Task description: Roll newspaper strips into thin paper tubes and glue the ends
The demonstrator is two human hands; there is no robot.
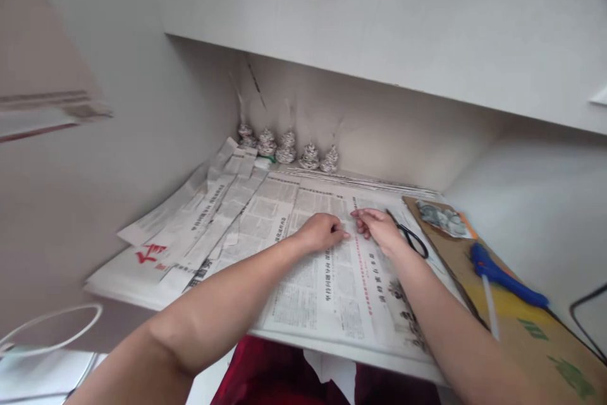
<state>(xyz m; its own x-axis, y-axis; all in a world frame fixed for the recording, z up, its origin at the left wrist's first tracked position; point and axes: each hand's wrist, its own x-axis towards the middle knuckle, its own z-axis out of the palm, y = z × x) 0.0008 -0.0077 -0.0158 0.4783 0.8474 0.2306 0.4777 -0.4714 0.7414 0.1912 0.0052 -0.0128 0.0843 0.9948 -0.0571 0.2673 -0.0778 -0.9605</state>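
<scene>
My left hand (pixel 325 232) hovers over a spread newspaper sheet (pixel 303 278), its fingers curled in and pressed together. Just to its right is my right hand (pixel 377 228), with fingers bent and tips drawn close. A small gap separates the two hands. Whatever lies between the fingertips of either hand is too small or blurred to make out. Black-handled scissors (pixel 412 241) lie right beside my right hand, partly hidden by it.
Cut newspaper strips (pixel 222 196) overlap at the left. Several coiled paper gourd shapes (pixel 286 147) stand along the back wall, behind thin paper rods (pixel 365 182). At right, a cardboard sheet (pixel 455 266) bears a blue glue gun (pixel 507 278) and a plastic packet (pixel 443 218). A cabinet (pixel 379 19) overhangs the table.
</scene>
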